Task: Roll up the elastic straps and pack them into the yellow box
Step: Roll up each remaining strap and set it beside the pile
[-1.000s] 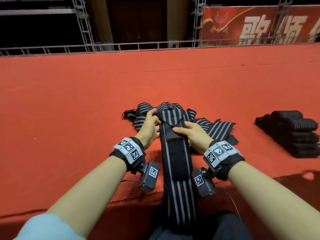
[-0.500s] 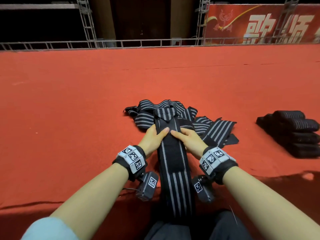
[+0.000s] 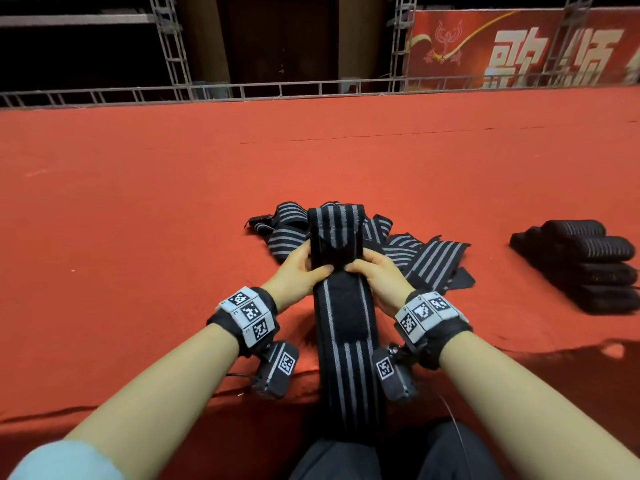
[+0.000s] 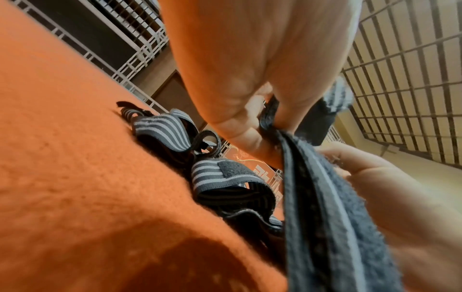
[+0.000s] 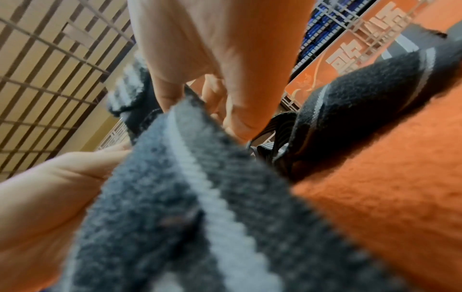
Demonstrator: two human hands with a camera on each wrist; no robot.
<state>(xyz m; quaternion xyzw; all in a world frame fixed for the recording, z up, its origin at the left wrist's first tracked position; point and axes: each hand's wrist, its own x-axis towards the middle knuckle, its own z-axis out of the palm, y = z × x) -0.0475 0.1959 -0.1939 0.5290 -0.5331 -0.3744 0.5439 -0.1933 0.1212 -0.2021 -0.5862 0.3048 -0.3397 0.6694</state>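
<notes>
We are holding one elastic strap [image 3: 341,306] by its far end, and the coming roll is turning on how that strap is lying from our grip. Its long axis is running straight from the two hands toward our body, over the near edge of the red-carpeted worktop [image 3: 173,202] and down toward our lap, so the loose length is lying entirely on the near side of the grip. The folded-back end is standing up just beyond the hands, leaning over the pile of loose straps [image 3: 408,247] that is lying on the far side of the strap's end and touching it.

Our left hand [image 3: 299,271] is pinching the strap's left edge, thumb on top and fingers curled under, and our right hand [image 3: 375,271] is pinching the right edge the same way; the thumbs are nearly meeting across the dark fastener patch. Both hands are sitting level with each other on the strap, so neither is nearer to the work, and we judge that the roll needs to go toward us along the strap, both hands turning together.

The finished rolls [image 3: 585,265] are stacked well to the right of the strap. The yellow box is not showing in any view.
</notes>
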